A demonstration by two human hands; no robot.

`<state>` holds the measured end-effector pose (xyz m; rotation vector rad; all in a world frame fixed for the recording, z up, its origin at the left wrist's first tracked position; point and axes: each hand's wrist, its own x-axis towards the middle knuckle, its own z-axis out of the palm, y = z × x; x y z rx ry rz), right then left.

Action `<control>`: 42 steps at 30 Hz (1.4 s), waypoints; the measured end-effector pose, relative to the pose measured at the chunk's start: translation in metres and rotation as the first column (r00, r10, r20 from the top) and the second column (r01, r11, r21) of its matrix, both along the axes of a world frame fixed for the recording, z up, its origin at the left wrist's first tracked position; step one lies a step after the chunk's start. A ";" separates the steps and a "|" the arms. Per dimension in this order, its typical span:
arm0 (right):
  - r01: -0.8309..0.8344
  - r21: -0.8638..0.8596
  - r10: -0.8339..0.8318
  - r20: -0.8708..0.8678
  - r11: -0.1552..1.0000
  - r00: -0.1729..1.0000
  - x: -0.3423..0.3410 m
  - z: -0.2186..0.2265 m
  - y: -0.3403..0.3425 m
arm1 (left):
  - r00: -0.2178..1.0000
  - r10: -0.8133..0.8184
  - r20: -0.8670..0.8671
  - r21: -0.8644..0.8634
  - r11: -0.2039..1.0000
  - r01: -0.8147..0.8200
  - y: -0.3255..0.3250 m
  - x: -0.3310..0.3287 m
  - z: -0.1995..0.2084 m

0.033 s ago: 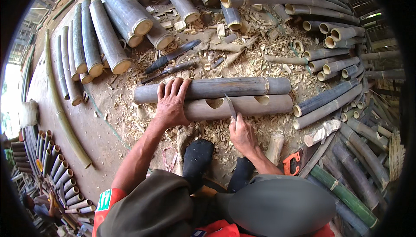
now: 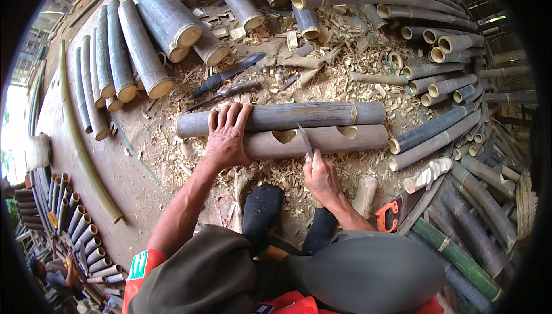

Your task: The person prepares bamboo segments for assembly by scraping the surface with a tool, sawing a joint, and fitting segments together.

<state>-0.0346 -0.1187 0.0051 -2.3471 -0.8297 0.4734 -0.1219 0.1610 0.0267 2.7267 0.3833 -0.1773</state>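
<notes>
Two bamboo tubes lie side by side across the ground before me. The far bamboo tube [image 2: 299, 116] is grey and whole along the side I see. Two notches show in the top of the near bamboo tube [image 2: 328, 139]. My left hand [image 2: 224, 136] grips across the pair near their left ends, with fingers spread over the far tube and thumb at the near one; it hides the near tube's left end. A short-bladed knife [image 2: 305, 141] is in my right hand [image 2: 322, 179], which is closed on its handle. The blade crosses the near tube between the notches, its tip toward the far tube.
Beyond the tubes lie a large dark-handled knife [image 2: 230, 74] and a slimmer tool [image 2: 230, 93] among wood chips. Cut bamboo stands stacked left [image 2: 144, 49] and right [image 2: 443, 87]. An orange-handled saw [image 2: 388, 215] rests to the right. Another person [image 2: 60, 274] is at far left.
</notes>
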 end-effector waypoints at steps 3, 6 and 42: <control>0.010 -0.032 -0.011 -0.039 0.999 0.999 0.001 0.007 0.003 | 1.000 0.000 -0.019 0.014 1.000 0.000 -0.002 0.000 0.002; 0.012 -0.097 -0.019 -0.072 0.995 0.997 0.003 0.014 0.008 | 1.000 0.001 -0.020 0.021 1.000 0.000 -0.003 0.000 0.000; 0.128 -0.263 -0.019 0.381 0.956 0.924 0.081 0.074 -0.183 | 0.999 -0.047 0.007 -0.089 0.995 0.048 -0.060 -0.026 0.002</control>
